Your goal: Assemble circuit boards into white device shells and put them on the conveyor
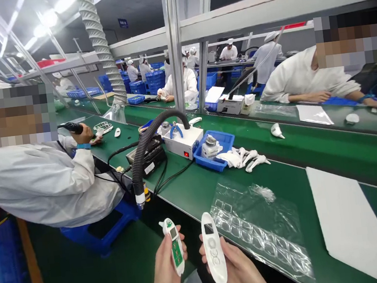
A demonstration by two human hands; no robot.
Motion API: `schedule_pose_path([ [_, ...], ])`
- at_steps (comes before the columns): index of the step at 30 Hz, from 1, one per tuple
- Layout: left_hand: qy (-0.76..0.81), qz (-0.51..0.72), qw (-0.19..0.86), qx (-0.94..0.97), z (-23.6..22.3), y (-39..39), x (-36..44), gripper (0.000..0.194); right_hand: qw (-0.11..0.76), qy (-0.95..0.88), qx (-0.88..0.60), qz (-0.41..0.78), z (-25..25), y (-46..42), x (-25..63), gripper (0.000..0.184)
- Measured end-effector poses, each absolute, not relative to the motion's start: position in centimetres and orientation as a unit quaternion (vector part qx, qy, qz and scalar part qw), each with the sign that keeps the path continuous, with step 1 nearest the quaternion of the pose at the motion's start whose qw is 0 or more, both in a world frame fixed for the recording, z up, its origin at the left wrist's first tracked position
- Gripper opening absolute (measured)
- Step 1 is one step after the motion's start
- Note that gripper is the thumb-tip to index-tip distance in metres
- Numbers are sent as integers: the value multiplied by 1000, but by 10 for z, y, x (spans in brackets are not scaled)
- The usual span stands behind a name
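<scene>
White plastic shows in both hands: the body (175, 247), its green board facing up, is pinched between thumb and fingers of the left hand (165, 264); the cover (214, 250), outer face up, sits in the closed grip of the right hand (236, 263). The cover lies just right of the body, a gap between, their long axes nearly parallel, near to far, far ends tipped slightly left. Both forearms reach in from the near side, by the bench (187, 191)
</scene>
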State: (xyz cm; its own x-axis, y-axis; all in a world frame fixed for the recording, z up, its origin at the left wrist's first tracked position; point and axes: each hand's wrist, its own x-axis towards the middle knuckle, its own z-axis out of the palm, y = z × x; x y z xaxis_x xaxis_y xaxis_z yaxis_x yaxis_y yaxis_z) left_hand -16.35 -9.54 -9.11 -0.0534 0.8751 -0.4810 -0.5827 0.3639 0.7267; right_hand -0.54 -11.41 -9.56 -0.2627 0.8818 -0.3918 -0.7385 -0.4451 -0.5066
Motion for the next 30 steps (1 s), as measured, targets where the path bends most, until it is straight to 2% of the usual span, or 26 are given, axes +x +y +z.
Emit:
schedule_pose_path([
  [5, 469, 519, 694, 170, -72, -98, -148, 40, 521, -156, -337, 769, -98, -121, 1, 50],
  [12, 517, 495, 659, 231, -64, -101, -126, 48, 520, -189, -297, 778, -92, -125, 10, 43],
  [18, 488, 444, 649, 379, -62, -108, -106, 41, 540, -269, -357, 713, -88, -136, 21, 48],
  [25, 506, 466, 618, 381, -60, -114, -74, 50, 539, -314, -406, 668, -86, -138, 31, 46],
  [30, 478, 426, 637, 429, -59, -115, -68, 39, 545, -343, -424, 637, -88, -145, 40, 46],
])
